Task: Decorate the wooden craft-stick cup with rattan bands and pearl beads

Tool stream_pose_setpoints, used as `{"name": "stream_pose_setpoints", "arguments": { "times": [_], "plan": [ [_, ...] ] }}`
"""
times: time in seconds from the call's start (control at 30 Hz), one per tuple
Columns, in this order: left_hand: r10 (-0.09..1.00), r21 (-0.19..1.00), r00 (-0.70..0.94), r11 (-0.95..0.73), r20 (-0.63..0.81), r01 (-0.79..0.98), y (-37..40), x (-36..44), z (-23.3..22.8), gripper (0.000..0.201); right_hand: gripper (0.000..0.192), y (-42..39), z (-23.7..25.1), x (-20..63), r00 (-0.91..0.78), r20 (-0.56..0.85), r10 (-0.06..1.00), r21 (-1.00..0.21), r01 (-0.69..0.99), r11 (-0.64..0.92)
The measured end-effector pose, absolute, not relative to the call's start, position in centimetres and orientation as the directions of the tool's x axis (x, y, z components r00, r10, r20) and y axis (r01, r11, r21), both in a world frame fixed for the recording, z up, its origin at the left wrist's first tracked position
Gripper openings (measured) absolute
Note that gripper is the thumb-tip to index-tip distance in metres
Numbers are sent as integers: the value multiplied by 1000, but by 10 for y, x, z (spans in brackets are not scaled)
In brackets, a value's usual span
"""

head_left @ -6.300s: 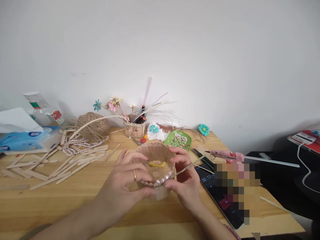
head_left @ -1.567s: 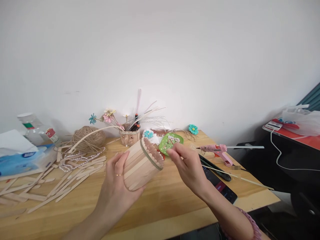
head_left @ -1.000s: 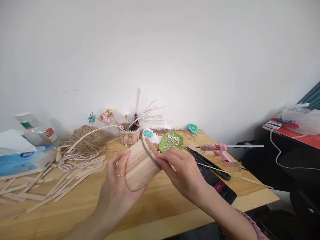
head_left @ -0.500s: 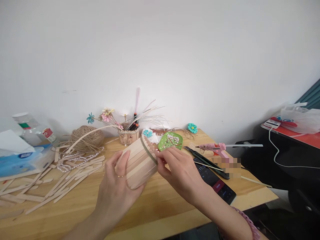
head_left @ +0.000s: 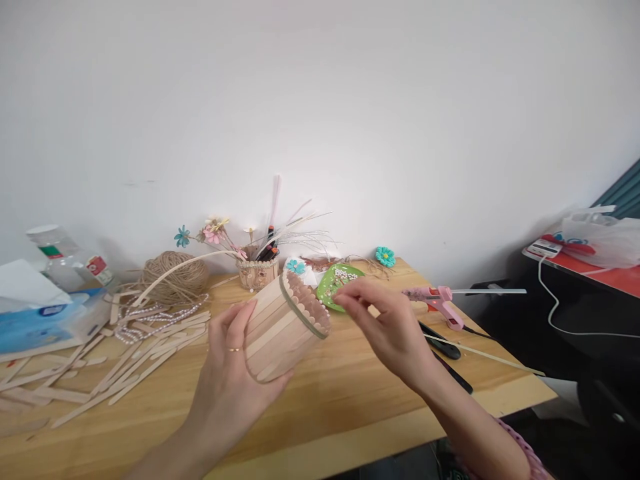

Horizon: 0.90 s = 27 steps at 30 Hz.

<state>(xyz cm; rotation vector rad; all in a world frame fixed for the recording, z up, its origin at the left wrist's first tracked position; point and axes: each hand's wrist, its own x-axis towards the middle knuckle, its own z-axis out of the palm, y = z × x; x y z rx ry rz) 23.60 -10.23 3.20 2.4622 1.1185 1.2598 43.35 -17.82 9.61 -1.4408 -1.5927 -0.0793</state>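
Note:
My left hand (head_left: 233, 360) is wrapped round a cup made of wooden craft sticks (head_left: 280, 327), tilted so that its mouth points up and to the right. A green band runs round the cup just below the rim, and small pearl beads sit along part of that rim. Apart from the cup, to its right, is my right hand (head_left: 385, 327), its thumb and index finger pinched together. Whatever is between those fingertips is too small to make out. Just behind them lies a green dish (head_left: 327, 283) holding loose pearl beads.
Loose craft sticks (head_left: 135, 360), a bead string (head_left: 160, 327) and a twine ball (head_left: 173, 277) lie at left, near a tissue pack (head_left: 50, 327). A decorated pen holder (head_left: 257, 273) stands at the back. A pink glue gun (head_left: 435, 300) and a black cutter (head_left: 440, 343) lie at right.
My right hand has moved off the cup's rim, rightward toward the green dish, uncovering the rim and its beads. My left hand still holds the cup, barely shifted.

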Motion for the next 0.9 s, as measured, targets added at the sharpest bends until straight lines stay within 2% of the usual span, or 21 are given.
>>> {"name": "stream_pose_setpoints", "arguments": {
  "times": [0.07, 0.2, 0.37, 0.67, 0.9],
  "plan": [
    [674, 439, 369, -715, 640, 544, -102, 236, 31, 89, 11, -182, 98, 425, 41, 652, 757, -496, 779, 384],
    [637, 399, 377, -741, 673, 540, -102, 237, 33, 89, 14, -183, 100, 416, -74, 658, 749, -414, 795, 443],
    [620, 364, 388, -747, 682, 556, -103, 238, 34, 87, 14, -180, 98, 417, -120, 674, 729, -330, 834, 443],
    [604, 335, 398, -755, 691, 564, -101, 237, 31, 88, 14, -178, 93, 419, -146, 672, 726, -261, 870, 417],
    [623, 346, 383, -737, 682, 581, -99, 240, 32, 85, 14, -176, 80, 415, -211, 688, 694, -30, 948, 318]
  ]
}}
